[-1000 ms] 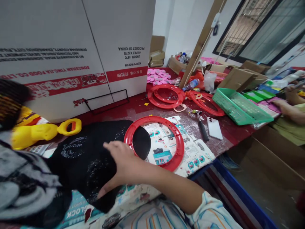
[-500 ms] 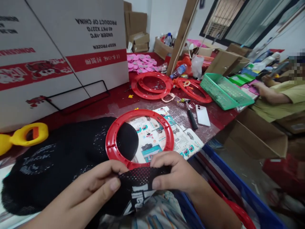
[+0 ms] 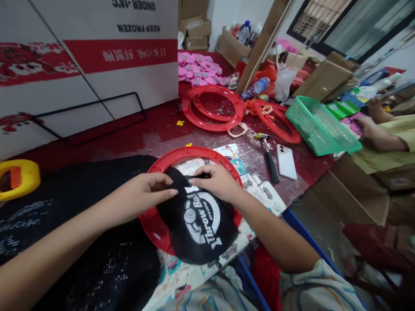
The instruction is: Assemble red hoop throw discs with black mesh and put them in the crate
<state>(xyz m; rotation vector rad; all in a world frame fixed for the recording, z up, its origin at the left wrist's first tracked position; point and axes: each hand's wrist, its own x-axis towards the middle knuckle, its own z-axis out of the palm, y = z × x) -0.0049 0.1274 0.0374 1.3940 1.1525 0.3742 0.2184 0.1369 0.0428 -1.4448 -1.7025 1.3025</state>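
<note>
A round black mesh piece (image 3: 177,216) with a white "Throw Ball" print lies over a red plastic ring (image 3: 155,226). Its lower edge covers part of the ring and overhangs the near side. My left hand (image 3: 155,190) pinches the mesh's upper left edge between thumb and fingers. Close beside it, my right hand (image 3: 215,183) grips the top edge in the same way, above the ring's opening. Beneath the ring is a flattened printed carton sheet (image 3: 266,194). To the left spreads a pile of black mesh (image 3: 97,255).
A hammer (image 3: 270,162) and a white phone (image 3: 286,162) lie right of the ring. Further back are more red rings (image 3: 238,106), a green basket (image 3: 319,129) and pink pieces (image 3: 199,67). A large white carton (image 3: 123,82) stands at left. A co-worker's arm (image 3: 382,136) shows at far right.
Both hands have moved up and away from my body, carrying the mesh piece from the near edge onto the red ring. It now lies spread with its print showing.
</note>
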